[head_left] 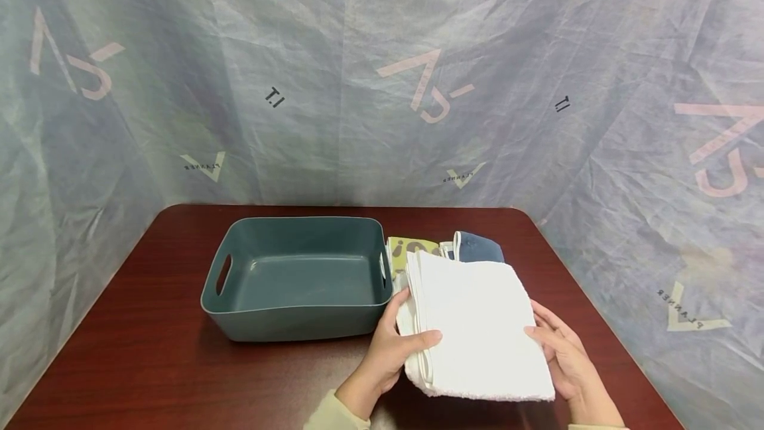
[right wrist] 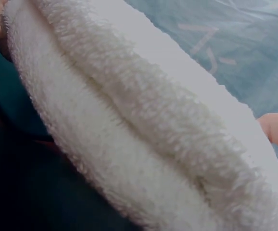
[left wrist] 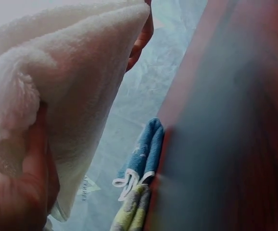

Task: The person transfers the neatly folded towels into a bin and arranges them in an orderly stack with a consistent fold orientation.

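Between my two hands is a thick folded white towel (head_left: 477, 327), its layered edge along the left side. My left hand (head_left: 388, 354) grips that left side, thumb on top and fingers reaching under. At the opposite side my right hand (head_left: 567, 360) holds the towel with its thumb over the top edge and fingers below. In the right wrist view the fluffy towel (right wrist: 144, 125) shows a deep fold along its near side. The left wrist view has the towel's underside (left wrist: 81, 96) raised above the table, with fingers of the left hand (left wrist: 21, 192) against it.
A grey-green bin (head_left: 298, 324) with cut-out handles stands left of the towel. Behind the towel lie a yellow-green patterned cloth (head_left: 412, 246) and a blue cloth (head_left: 477, 249) with white trim, partly hidden. The dark red table (head_left: 137, 324) has printed curtains (head_left: 334, 131) around it.
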`<state>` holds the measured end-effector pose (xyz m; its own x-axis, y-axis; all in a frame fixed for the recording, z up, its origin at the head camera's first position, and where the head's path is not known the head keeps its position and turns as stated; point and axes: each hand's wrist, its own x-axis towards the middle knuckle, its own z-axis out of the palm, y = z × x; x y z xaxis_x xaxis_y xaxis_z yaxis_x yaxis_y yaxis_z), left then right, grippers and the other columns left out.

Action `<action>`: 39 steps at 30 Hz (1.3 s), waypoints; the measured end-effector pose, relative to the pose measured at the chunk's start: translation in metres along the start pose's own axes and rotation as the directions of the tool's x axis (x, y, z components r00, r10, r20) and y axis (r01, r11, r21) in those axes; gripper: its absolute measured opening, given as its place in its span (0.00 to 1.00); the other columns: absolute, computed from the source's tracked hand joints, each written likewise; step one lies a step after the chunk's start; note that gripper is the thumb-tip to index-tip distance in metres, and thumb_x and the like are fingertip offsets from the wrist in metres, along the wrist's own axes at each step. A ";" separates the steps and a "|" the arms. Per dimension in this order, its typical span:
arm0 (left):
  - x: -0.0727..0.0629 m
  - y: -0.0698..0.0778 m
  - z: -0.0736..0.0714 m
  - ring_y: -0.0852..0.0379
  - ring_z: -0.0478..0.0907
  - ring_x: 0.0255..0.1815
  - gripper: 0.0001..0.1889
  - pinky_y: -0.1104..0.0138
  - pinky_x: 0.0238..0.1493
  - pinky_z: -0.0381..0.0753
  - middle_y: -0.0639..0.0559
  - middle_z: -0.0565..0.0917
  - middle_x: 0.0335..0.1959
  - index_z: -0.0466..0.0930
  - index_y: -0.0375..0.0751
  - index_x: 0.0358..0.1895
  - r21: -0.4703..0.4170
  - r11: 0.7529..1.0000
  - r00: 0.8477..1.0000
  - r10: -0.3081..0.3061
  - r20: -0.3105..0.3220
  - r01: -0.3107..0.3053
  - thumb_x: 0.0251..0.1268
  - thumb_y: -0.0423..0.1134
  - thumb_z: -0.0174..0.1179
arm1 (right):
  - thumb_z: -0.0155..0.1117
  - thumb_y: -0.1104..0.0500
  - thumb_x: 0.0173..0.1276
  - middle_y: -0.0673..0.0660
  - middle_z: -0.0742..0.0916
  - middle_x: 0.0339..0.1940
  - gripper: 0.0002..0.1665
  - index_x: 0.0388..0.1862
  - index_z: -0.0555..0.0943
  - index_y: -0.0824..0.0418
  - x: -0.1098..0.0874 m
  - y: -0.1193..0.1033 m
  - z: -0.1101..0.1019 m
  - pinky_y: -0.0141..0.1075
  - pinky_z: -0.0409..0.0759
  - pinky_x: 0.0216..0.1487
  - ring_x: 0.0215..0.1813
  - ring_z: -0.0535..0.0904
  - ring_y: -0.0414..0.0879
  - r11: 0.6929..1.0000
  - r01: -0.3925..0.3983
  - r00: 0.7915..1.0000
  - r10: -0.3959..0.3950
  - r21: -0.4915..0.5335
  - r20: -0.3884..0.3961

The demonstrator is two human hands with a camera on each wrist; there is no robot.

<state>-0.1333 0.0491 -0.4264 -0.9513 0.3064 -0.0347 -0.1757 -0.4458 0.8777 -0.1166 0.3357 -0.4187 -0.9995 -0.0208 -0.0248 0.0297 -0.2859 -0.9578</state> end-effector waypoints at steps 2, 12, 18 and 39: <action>0.000 0.003 0.001 0.48 0.71 0.52 0.48 0.61 0.47 0.76 0.40 0.65 0.61 0.52 0.44 0.71 0.009 1.000 1.000 0.011 0.000 -0.011 0.46 0.32 0.71 | 0.48 0.73 0.67 0.44 0.81 0.49 0.26 0.49 0.80 0.45 0.001 -0.001 0.000 0.29 0.77 0.45 0.50 0.76 0.36 1.000 0.016 1.000 -0.016 -0.011 -0.004; 0.002 0.012 0.003 0.46 0.59 0.63 0.46 0.59 0.52 0.72 0.43 0.55 0.68 0.59 0.53 0.69 0.111 0.988 0.992 0.110 -0.056 -0.104 0.43 0.32 0.74 | 0.49 0.73 0.67 0.42 0.79 0.50 0.26 0.49 0.79 0.44 0.002 -0.007 0.000 0.24 0.72 0.50 0.53 0.72 0.30 0.998 0.044 0.999 -0.045 -0.054 -0.014; -0.001 0.018 0.009 0.48 0.38 0.70 0.47 0.55 0.57 0.67 0.49 0.47 0.72 0.59 0.56 0.68 0.164 0.969 0.979 0.195 -0.053 -0.185 0.42 0.32 0.74 | 0.48 0.74 0.67 0.43 0.80 0.50 0.26 0.50 0.79 0.45 0.000 -0.011 0.001 0.27 0.75 0.47 0.52 0.74 0.33 0.999 0.033 0.999 -0.033 -0.009 -0.010; 0.005 0.035 0.010 0.51 0.34 0.71 0.51 0.54 0.56 0.69 0.53 0.42 0.73 0.52 0.61 0.72 0.145 0.961 0.970 0.241 -0.028 -0.234 0.45 0.33 0.73 | 0.44 0.75 0.68 0.48 0.80 0.51 0.26 0.53 0.78 0.51 0.006 -0.029 0.013 0.30 0.77 0.45 0.50 0.76 0.39 0.991 0.124 0.989 -0.128 0.055 0.078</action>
<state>-0.1422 0.0433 -0.3912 -0.9722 0.1666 0.1643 0.0908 -0.3787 0.9211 -0.1230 0.3318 -0.3875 -0.9910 -0.0585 0.1205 -0.0938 -0.3389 -0.9361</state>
